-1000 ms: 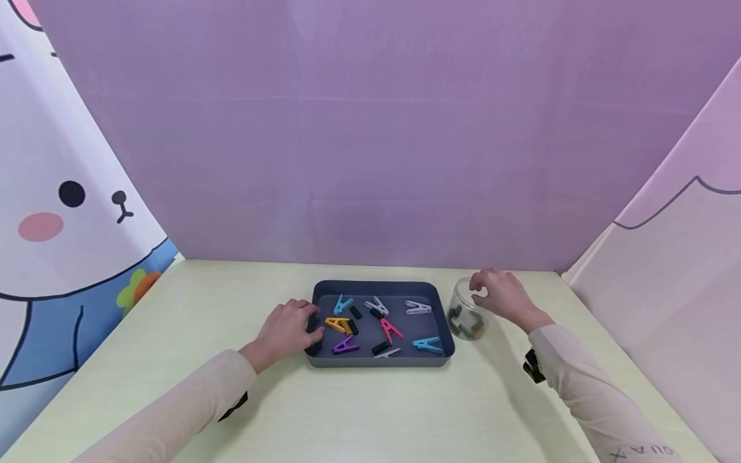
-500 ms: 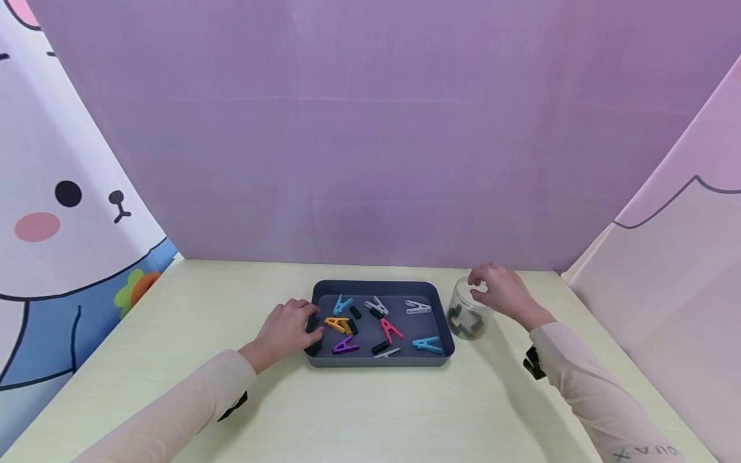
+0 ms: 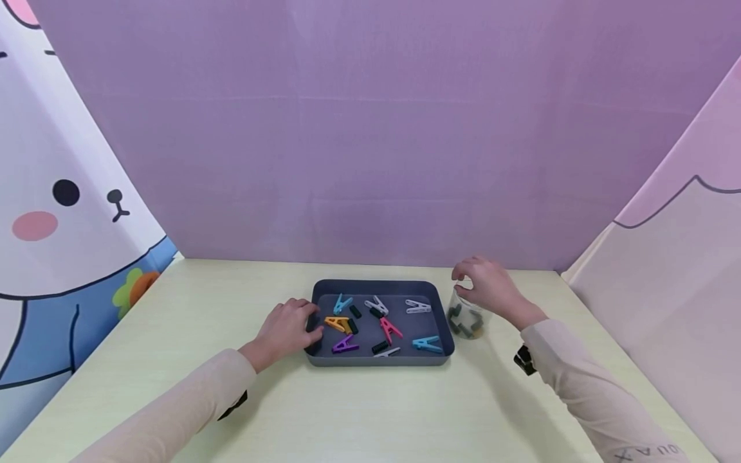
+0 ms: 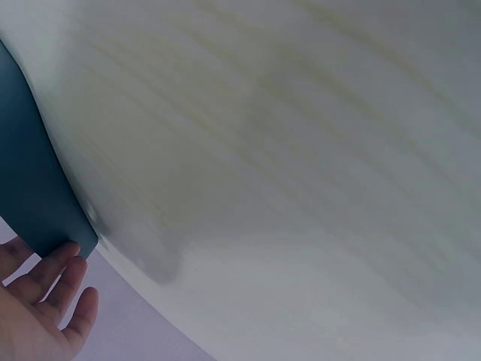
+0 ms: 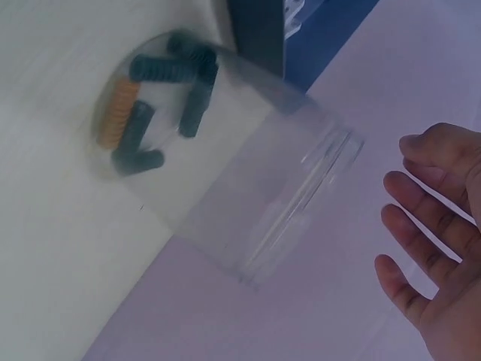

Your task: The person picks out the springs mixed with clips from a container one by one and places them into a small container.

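My left hand (image 3: 286, 334) is at the left wall of the dark grey tray (image 3: 379, 362), touching it; in the left wrist view the fingertips (image 4: 69, 248) rest at the tray's corner. Over the mouth of a clear jar (image 3: 465, 318) is my right hand (image 3: 489, 286), fingers loosely bent and nothing visible in them. The right wrist view shows a gap between those fingers and the jar's rim. Several dark green ridged cylinders (image 5: 161, 69) and an orange ridged cylinder (image 5: 119, 113) lie at the jar's bottom.
Inside the tray lie several clothespins, among them a pink clothespin (image 3: 390, 330), a purple clothespin (image 3: 345, 344) and a blue clothespin (image 3: 427, 344). Dark ridged cylinders (image 3: 356, 312) lie among them. Behind the table stands a purple backdrop (image 3: 370, 161).
My right hand has shifted left, farther across the jar's mouth. The left hand, the tray and its contents look unmoved.
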A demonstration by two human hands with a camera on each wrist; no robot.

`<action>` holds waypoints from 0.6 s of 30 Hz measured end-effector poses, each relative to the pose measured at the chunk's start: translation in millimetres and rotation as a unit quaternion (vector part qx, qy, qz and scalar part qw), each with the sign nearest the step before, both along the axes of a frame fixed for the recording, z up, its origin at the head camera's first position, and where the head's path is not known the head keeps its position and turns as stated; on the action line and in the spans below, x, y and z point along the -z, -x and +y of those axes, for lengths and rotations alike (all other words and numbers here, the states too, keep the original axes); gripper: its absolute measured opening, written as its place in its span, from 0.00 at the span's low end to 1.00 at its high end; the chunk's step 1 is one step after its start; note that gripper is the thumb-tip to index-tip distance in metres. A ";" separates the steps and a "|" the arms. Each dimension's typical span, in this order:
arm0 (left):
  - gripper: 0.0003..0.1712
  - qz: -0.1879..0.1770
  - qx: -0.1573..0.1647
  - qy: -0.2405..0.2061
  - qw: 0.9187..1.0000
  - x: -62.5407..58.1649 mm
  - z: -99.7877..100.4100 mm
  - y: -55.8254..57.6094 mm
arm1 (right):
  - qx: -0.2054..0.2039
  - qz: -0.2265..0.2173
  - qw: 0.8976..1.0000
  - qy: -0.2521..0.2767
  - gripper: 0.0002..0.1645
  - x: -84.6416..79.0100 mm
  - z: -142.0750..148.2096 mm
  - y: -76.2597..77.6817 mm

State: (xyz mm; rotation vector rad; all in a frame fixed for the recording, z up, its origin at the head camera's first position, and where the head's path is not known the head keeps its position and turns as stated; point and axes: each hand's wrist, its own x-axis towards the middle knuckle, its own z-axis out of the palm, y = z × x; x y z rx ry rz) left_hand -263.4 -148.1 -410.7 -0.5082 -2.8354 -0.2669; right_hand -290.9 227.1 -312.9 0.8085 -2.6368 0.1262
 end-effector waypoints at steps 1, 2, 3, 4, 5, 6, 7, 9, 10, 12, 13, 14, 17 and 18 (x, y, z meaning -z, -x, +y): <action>0.26 0.000 0.000 0.000 1.000 -0.2 -0.1 0.0 | -0.005 0.003 1.000 -0.003 0.07 -0.1 -2.8 -0.8; 0.26 0.001 0.000 0.001 1.000 -0.1 -0.2 0.0 | -0.011 0.005 1.000 -0.006 0.08 0.1 -5.6 -1.7; 0.26 0.001 0.000 0.001 1.000 -0.1 -0.3 0.1 | -0.016 0.008 1.000 -0.009 0.08 0.2 -8.4 -2.6; 0.26 0.002 0.000 0.001 1.000 0.1 -0.4 0.2 | -0.022 0.010 1.000 -0.011 0.08 0.7 -11.2 -3.4; 0.26 0.001 0.000 0.001 1.000 0.4 -0.5 0.4 | -0.026 0.011 1.000 -0.013 0.08 1.3 -14.1 -4.1; 0.26 0.002 0.000 0.000 1.000 0.4 -0.6 0.3 | -0.031 0.011 0.999 -0.014 0.08 2.1 -17.0 -4.9; 0.26 0.002 -0.001 0.000 1.000 0.7 -0.8 0.4 | -0.036 0.011 0.999 -0.014 0.08 3.2 -19.9 -5.4; 0.26 0.002 -0.001 0.000 1.000 1.0 -1.1 0.6 | -0.045 0.009 0.999 -0.017 0.08 5.7 -25.4 -6.5; 0.26 0.001 -0.001 -0.001 1.000 0.9 -1.1 0.5 | -0.050 0.007 0.999 -0.019 0.08 7.2 -28.1 -7.0; 0.26 0.000 0.000 0.000 1.000 0.8 -1.2 0.2 | -0.055 0.002 0.998 -0.026 0.08 10.8 -33.6 -7.9; 0.26 0.000 0.000 0.000 1.000 0.7 -1.3 0.2 | -0.056 -0.003 0.998 -0.029 0.08 12.6 -36.4 -8.4; 0.26 0.000 0.001 0.000 1.000 0.6 -1.2 0.0 | -0.058 -0.005 0.998 -0.034 0.08 14.7 -39.3 -8.8; 0.26 -0.002 0.001 -0.002 1.000 0.4 -1.0 -0.2 | -0.059 -0.020 0.997 -0.042 0.09 21.6 -47.6 -9.8; 0.26 -0.002 0.001 -0.003 1.000 0.3 -0.8 -0.3 | -0.060 -0.024 0.997 -0.045 0.10 24.1 -50.2 -10.0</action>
